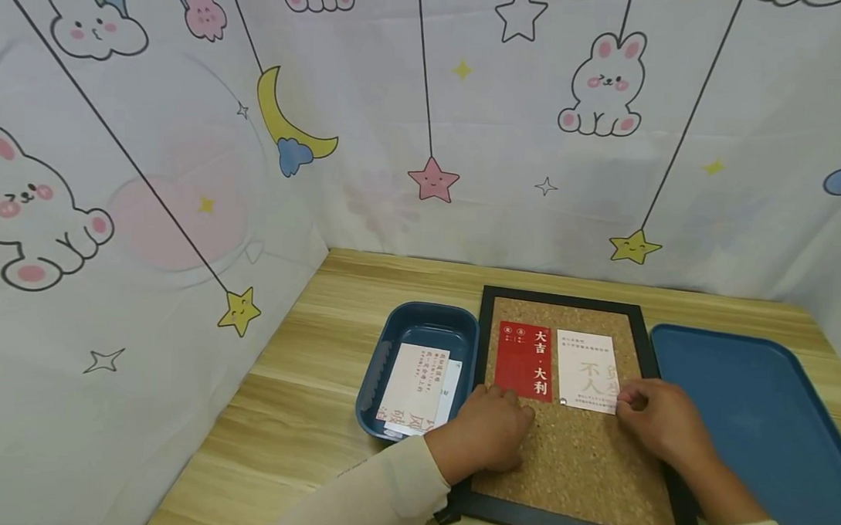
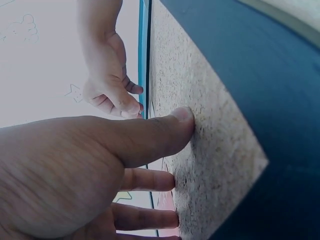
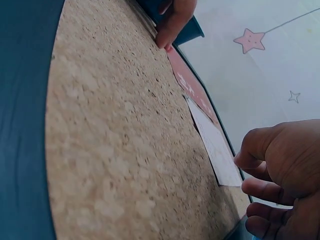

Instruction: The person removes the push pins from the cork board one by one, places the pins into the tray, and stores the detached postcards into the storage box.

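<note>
A cork board (image 1: pixel 573 461) with a black frame lies on the wooden table. On it are a red card (image 1: pixel 524 360) with white characters and, to its right, a white card (image 1: pixel 585 370) with pale gold print. A small shiny spot, perhaps a pin, shows at the white card's lower left corner. My left hand (image 1: pixel 493 427) rests on the cork just below the red card, fingers extended, holding nothing visible. With thumb and finger, my right hand (image 1: pixel 665 422) pinches the white card's lower right edge; its fingertips partly hide that corner.
Left of the board stands a blue bin (image 1: pixel 418 316) holding printed cards (image 1: pixel 416 382). To the right, a flat blue tray (image 1: pixel 742 405) lies beside the frame. A white patterned cloth (image 1: pixel 380 215) hangs behind and at the sides.
</note>
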Available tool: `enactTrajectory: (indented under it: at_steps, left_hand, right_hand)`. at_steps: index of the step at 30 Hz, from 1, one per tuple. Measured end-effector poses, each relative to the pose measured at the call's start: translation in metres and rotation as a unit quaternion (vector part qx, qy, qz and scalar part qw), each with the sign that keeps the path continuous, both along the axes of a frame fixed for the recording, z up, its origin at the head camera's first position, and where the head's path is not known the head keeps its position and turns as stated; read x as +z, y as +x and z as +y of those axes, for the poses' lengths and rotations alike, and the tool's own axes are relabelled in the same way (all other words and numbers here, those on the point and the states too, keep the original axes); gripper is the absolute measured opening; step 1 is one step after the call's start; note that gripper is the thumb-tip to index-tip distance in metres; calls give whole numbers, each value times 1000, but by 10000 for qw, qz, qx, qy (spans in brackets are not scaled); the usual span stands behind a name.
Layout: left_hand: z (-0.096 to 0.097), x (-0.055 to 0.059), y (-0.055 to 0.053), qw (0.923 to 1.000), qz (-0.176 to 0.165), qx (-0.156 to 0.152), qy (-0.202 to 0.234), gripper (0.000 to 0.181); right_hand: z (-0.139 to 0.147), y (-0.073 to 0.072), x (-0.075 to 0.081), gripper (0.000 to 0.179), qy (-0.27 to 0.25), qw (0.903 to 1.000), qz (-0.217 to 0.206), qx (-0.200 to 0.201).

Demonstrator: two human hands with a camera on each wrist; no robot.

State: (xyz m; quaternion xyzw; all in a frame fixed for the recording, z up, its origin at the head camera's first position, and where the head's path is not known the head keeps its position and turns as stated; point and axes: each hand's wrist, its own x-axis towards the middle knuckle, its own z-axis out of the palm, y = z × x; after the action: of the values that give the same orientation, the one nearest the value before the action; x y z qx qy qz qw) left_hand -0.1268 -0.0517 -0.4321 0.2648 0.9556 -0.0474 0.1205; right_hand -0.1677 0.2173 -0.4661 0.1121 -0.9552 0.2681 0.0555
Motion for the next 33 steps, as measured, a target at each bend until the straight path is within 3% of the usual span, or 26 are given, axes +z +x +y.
enactTrajectory:
  at_steps: [7,33]
  left_hand:
    - [0,0,1,10000,21,14,-13,54]
    - [0,-4,-1,10000,10,40,12,54]
  right_hand:
    - [8,1,3,8,75,9993,-345,-150]
    - [35,3,5,14,245,9982,-492,-242]
